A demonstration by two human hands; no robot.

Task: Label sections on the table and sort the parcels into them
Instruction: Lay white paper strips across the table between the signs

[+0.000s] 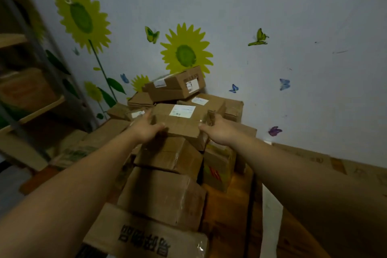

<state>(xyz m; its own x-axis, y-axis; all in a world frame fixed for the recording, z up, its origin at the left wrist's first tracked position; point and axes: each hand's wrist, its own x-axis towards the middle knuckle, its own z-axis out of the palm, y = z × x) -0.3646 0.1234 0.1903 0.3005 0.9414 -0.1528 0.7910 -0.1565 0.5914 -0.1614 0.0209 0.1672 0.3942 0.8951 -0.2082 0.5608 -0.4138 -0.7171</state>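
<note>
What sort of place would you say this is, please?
Probably a small parcel storeroom: labelled cardboard parcels lie heaped on a table by a wall, and shelving with more boxes stands left.

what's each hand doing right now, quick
Left hand: holding the left end of the labelled cardboard box.
Right hand: holding the right end of the same box.

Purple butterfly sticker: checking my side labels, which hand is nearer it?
Right. The right hand holds the parcel left of the purple butterfly sticker; the left hand holds its opposite end, farther left.
</note>
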